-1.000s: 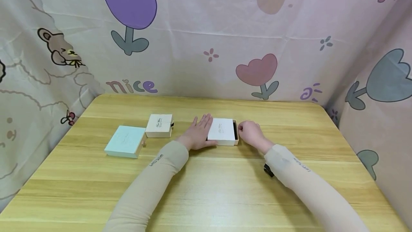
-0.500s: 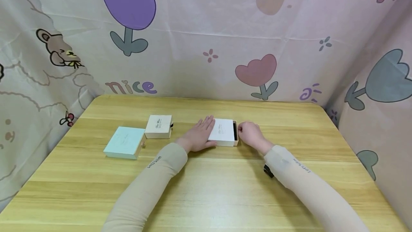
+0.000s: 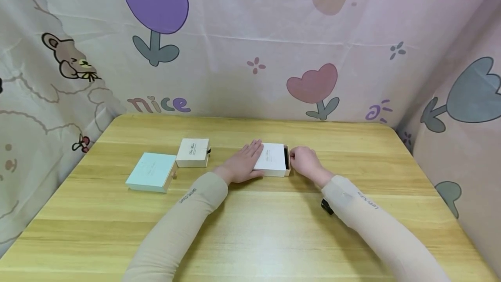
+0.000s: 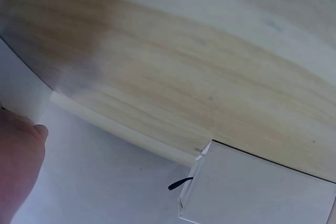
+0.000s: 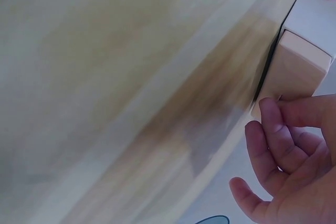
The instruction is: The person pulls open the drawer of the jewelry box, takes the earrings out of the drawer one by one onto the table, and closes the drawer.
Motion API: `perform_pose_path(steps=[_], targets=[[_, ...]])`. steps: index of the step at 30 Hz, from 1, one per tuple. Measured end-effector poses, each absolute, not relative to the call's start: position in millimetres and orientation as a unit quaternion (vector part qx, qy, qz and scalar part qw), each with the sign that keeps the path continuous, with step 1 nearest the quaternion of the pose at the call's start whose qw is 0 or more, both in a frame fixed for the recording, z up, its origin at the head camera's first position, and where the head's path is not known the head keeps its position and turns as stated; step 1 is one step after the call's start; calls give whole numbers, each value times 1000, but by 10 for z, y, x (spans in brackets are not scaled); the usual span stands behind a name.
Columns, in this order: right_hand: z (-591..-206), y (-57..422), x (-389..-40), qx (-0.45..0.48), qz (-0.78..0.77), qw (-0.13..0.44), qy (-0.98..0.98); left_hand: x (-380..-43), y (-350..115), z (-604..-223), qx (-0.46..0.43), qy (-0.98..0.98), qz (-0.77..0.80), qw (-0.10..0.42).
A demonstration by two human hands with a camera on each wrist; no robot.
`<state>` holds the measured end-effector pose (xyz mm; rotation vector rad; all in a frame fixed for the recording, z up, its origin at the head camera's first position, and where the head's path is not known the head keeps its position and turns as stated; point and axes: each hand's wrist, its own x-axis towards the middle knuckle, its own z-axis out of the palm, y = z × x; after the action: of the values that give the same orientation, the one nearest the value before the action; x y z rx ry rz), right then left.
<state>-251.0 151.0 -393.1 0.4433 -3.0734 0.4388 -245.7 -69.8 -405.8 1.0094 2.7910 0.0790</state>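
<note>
A white drawer box (image 3: 271, 159) with small dark lettering lies on the table, its drawer (image 5: 299, 66) out a little at the right with a dark inside. My left hand (image 3: 242, 162) rests over the box's left end, fingers straight and together, thumb along the front side. Part of this hand also shows at the left edge of the left wrist view. At the drawer's front, my right hand (image 5: 299, 145) pinches with thumb and index finger, the other fingers loosely bent. What sits between those fingertips is hidden.
Left of my hands, a smaller cream box (image 3: 193, 153) with a black ribbon tab stands beside a pale mint box (image 3: 151, 172). All lie on a wooden table (image 3: 254, 229). A printed curtain (image 3: 227, 55) hangs behind the table and along its sides.
My left hand has slid slightly to the right over the top of the box. The right hand keeps its place at the drawer, which stands out by about the same amount.
</note>
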Motion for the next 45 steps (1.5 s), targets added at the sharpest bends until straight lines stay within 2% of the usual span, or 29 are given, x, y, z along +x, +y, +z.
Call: perform_pose_path(steps=[38, 41, 45], targets=[[-3857, 1836, -2538, 135, 141, -46, -980, -2445, -700, -4035, 327, 940, 27, 90], [-3815, 1834, -2534, 132, 126, -21, -983, -2442, -696, -4030, 327, 940, 26, 93], [-3773, 1779, -2538, 151, 122, 52, -980, -2439, -695, -4021, 327, 940, 28, 93]])
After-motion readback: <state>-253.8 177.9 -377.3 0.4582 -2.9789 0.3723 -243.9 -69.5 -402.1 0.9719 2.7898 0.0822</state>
